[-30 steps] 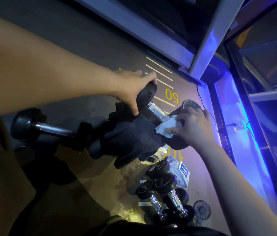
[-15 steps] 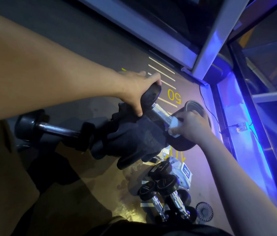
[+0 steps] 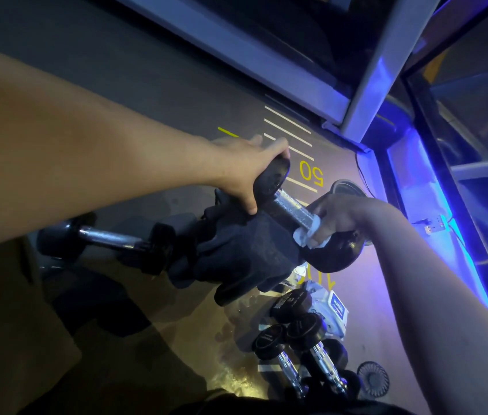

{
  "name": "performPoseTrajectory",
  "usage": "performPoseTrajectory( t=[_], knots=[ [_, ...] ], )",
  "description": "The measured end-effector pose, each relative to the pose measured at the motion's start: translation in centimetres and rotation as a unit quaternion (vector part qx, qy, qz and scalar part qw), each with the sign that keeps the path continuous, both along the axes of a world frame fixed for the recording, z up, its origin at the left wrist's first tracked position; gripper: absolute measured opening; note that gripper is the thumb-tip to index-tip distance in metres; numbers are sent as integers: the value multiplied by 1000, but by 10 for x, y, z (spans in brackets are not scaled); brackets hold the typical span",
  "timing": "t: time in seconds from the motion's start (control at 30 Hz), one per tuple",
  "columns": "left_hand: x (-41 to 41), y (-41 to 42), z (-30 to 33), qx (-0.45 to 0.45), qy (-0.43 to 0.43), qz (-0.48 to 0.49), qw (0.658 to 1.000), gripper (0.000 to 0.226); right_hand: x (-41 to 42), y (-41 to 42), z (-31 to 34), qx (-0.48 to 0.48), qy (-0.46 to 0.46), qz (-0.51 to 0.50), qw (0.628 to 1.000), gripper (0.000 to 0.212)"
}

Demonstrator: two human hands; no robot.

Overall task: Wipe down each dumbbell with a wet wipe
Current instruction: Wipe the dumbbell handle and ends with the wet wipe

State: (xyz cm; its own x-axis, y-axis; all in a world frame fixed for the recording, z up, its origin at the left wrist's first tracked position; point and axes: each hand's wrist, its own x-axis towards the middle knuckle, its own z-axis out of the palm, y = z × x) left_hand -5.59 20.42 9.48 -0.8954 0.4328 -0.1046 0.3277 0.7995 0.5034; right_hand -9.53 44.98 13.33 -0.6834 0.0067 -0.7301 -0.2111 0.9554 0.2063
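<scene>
A black dumbbell with a knurled chrome handle (image 3: 292, 208) is held up over the floor. My left hand (image 3: 244, 172) grips its upper black head (image 3: 271, 181). My right hand (image 3: 337, 218) is wrapped around the lower end of the handle with a white wet wipe (image 3: 304, 235) bunched under its fingers, right against the lower head (image 3: 337, 254). A dark glove or cloth (image 3: 242, 253) hangs below the dumbbell.
Another black dumbbell (image 3: 108, 236) lies on the floor at left. Two smaller dumbbells (image 3: 299, 348) lie near my feet beside a white wipe packet (image 3: 331, 310). A small round fan (image 3: 373, 378) sits on the floor. A metal frame (image 3: 386, 64) and blue-lit glass wall stand right.
My right hand moved from the lower head onto the handle and closed round it with the wipe. The dumbbell and left hand stayed about where they were.
</scene>
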Motion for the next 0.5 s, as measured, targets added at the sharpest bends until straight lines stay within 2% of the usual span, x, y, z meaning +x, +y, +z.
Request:
performPoseTrajectory(
  t=[0.07,0.13,0.27,0.37,0.5],
  knots=[
    [-1,-1,0,1,0,-2,1000,105,-6,4,-3,-4,-11,1,1000,61],
    [0,-1,1,2,0,-2,1000,106,-5,9,-7,-11,18,10,1000,60],
    [0,1,1,-1,3,0,1000,107,18,10,-10,31,153,66,986,42],
    [0,1,1,6,-1,0,1000,107,45,7,-22,102,281,94,950,48],
    [1,1,1,6,-4,2,1000,106,68,8,-42,152,409,180,882,24]
  ],
)
